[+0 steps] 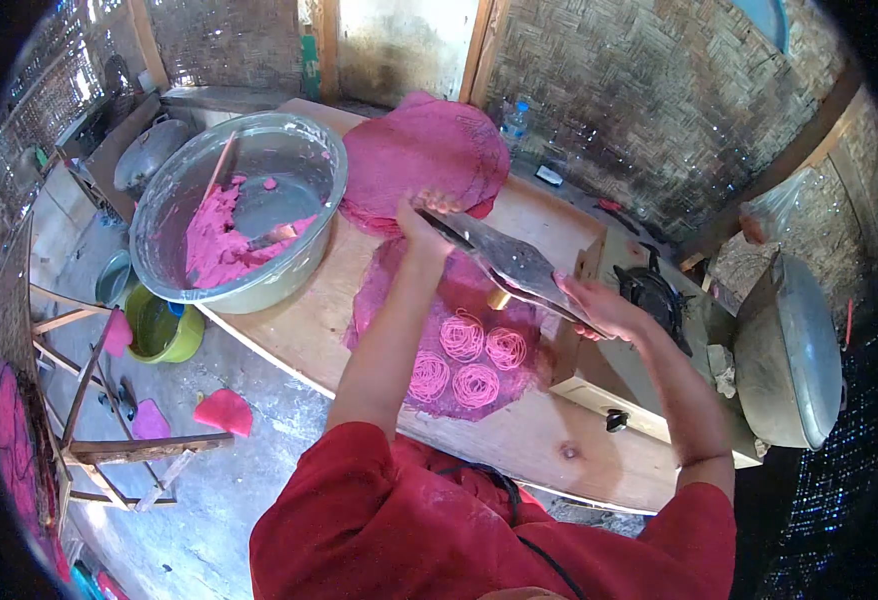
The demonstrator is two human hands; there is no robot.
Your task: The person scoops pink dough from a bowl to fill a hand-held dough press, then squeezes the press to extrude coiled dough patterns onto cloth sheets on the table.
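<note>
Head: press between both grips

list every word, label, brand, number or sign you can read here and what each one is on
No text can be read in this picture.
Bottle with the blue cap: too small and blurred to read any label.
Green patch on the wall post: too blurred to tell whether it bears print.
Stove: no brand or number legible.
Long dark tool: no legible marking.

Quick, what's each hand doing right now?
Left hand: closed on one end of the dark press.
Right hand: closed on its other end.
</note>
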